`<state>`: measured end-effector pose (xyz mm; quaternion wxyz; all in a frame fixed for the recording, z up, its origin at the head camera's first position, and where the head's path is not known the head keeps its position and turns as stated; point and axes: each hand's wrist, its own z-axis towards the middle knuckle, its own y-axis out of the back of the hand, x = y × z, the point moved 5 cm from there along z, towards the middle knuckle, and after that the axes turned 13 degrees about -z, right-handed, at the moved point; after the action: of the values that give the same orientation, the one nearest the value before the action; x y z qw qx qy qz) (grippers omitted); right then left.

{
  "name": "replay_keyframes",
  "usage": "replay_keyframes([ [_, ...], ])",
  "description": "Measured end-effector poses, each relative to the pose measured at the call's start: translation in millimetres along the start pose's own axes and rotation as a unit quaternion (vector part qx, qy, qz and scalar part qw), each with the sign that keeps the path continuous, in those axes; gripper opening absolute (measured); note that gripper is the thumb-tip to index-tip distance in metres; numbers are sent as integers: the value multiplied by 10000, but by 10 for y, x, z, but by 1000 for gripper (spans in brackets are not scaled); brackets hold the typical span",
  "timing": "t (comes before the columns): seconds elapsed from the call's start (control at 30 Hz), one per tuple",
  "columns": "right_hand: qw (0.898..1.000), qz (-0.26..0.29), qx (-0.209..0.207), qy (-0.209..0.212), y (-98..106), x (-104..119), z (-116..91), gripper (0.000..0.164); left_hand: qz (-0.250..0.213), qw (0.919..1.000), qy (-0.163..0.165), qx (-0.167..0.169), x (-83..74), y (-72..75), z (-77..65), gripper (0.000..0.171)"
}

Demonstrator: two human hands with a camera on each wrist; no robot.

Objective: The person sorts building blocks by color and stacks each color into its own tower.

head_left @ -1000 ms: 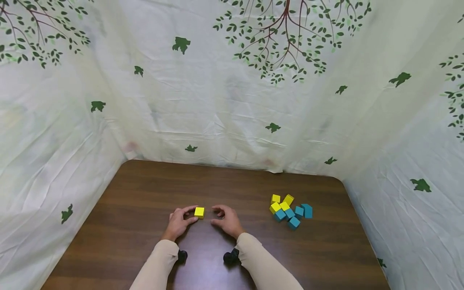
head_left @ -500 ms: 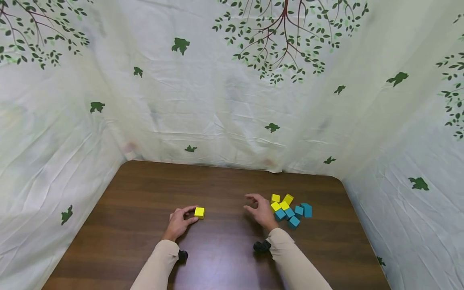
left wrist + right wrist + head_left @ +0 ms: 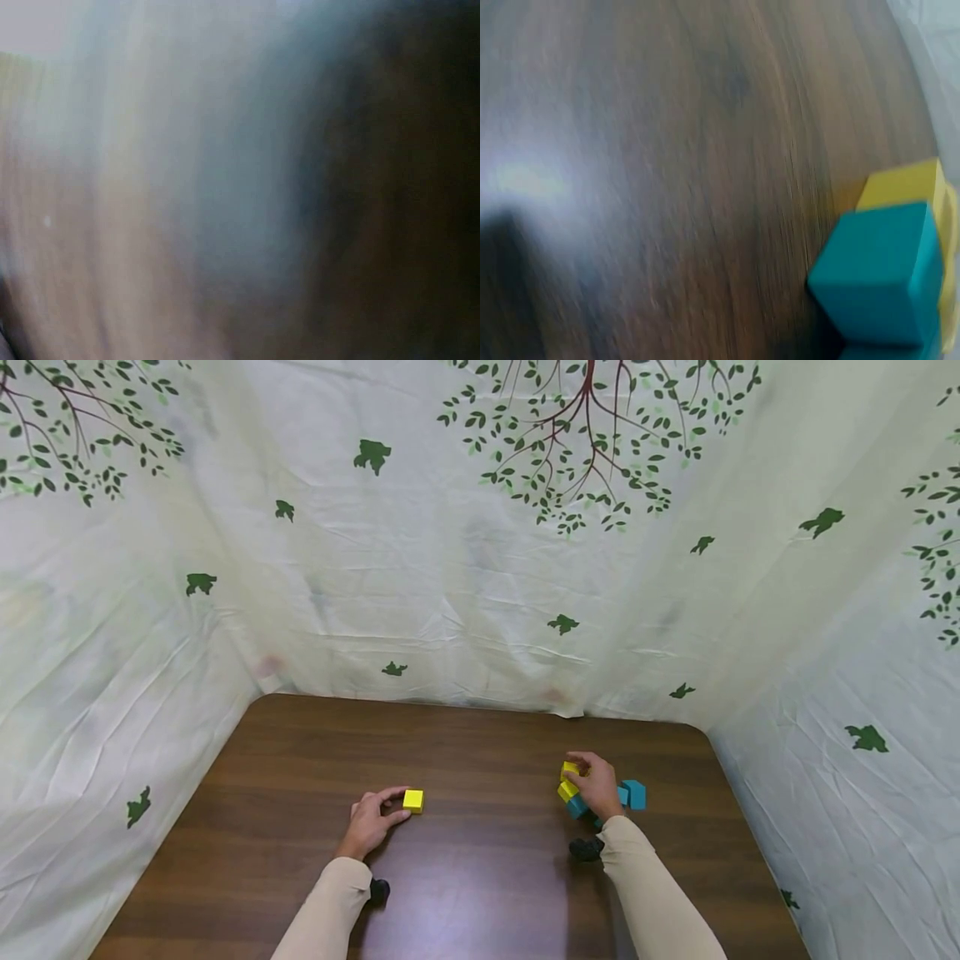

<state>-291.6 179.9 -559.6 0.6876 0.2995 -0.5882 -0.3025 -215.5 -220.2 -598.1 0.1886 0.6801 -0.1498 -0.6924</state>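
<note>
In the head view, my left hand (image 3: 367,823) holds a lone yellow cube (image 3: 413,802) on the table, index finger behind it and thumb in front. My right hand (image 3: 598,787) is over the group of cubes at the right, thumb and index finger around the far-left yellow cube (image 3: 569,768). A second yellow cube (image 3: 567,791) and a blue cube (image 3: 577,807) show beside that hand; other cubes lie hidden under it. The right wrist view has a blue cube (image 3: 870,259) with a yellow cube (image 3: 904,187) behind it. Blur fills the left wrist view.
More blue cubes, one of them the blue block (image 3: 634,794), lie right of the right hand. The brown wooden table (image 3: 465,735) ends at a white cloth (image 3: 480,635) printed with leaves, which hangs behind it and along both sides.
My right hand has moved right, from beside the lone yellow cube to the group of cubes, where it now covers several. My left hand has stayed at its cube.
</note>
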Motion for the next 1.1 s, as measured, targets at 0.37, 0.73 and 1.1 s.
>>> replay_keyframes([
  [0.37, 9957, -259, 756, -473, 67, -145, 103, 35, -11, 9997, 231, 92, 39, -27, 9, 40],
  [0.73, 9909, -504, 1085, -620, 19, -160, 183, 34, -7, 9999, 109, 62, 44, -26, -16, 39],
  [1.1, 9874, -629, 1188, -833, -55, -85, 166, 39, 25, 9999, 106, 21, 25, -5, -16, 39],
])
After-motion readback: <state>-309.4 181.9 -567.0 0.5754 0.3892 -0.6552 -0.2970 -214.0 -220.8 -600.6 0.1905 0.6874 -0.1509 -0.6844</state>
